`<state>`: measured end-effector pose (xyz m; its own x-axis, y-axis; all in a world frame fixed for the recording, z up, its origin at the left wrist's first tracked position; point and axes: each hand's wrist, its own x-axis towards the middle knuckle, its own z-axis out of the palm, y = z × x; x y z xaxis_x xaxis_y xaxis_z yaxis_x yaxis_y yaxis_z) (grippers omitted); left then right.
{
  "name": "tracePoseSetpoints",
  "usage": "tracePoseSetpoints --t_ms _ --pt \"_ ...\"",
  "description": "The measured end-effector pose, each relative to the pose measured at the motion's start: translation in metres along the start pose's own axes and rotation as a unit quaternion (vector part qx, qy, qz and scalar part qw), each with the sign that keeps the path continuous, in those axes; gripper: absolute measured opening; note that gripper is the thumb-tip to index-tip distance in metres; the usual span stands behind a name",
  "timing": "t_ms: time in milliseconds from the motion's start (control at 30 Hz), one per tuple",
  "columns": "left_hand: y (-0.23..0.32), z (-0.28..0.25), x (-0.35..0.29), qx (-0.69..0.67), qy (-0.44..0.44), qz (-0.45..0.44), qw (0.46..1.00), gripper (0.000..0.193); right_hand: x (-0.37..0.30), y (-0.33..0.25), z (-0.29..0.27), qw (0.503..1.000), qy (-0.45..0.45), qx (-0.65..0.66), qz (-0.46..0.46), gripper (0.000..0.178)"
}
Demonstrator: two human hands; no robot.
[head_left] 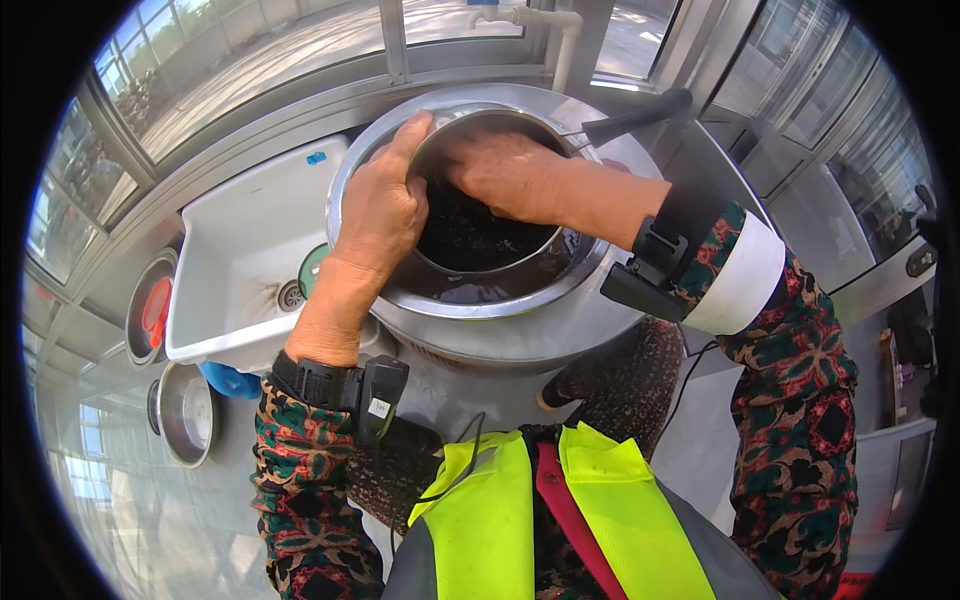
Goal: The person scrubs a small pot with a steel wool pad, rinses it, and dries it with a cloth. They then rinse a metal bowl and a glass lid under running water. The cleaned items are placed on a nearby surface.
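Observation:
A steel saucepan (512, 117) with a black handle (640, 115) sits tilted inside a wider steel basin (440, 303). My left hand (382, 205) grips the saucepan's left rim, its index finger stretched up along the edge. Inside the saucepan is my right hand (512, 175), near the upper wall. Its fingers are blurred and partly hidden, so I cannot tell whether they hold anything. The pan's interior looks dark, with a few light specks low down. Dark, wet-looking liquid shows in the basin around the pan.
The basin rests in a round metal stand (480, 345). Left of it is a white sink (240, 215) with a drain (291, 294) and a green round object (313, 268). Steel bowls (188, 415) stand beyond the sink's left end. A tap (520, 17) and windows line the back.

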<state>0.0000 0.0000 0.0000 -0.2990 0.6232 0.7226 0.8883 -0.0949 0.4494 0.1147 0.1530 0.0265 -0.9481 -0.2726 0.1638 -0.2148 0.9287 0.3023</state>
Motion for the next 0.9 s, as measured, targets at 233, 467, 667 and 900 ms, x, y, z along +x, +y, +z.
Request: tracePoseSetpoints --t_ms 233,467,667,900 --pt "-0.003 -0.010 0.009 0.025 -0.010 -0.021 0.999 0.054 0.006 0.000 -0.012 0.995 0.011 -0.071 -0.067 0.019" --pt "-0.005 -0.010 0.009 0.038 -0.010 -0.046 0.998 0.055 0.009 -0.007 -0.011 0.964 -0.023 -0.247 0.099 0.018" --pt "0.000 -0.010 0.014 0.043 -0.012 -0.060 0.997 0.054 0.031 -0.003 -0.028 0.968 -0.103 0.030 0.227 0.018" --pt "0.008 -0.007 0.017 0.043 -0.013 -0.068 0.997 0.053 0.021 -0.015 -0.006 0.995 0.021 -0.094 -0.007 0.021"
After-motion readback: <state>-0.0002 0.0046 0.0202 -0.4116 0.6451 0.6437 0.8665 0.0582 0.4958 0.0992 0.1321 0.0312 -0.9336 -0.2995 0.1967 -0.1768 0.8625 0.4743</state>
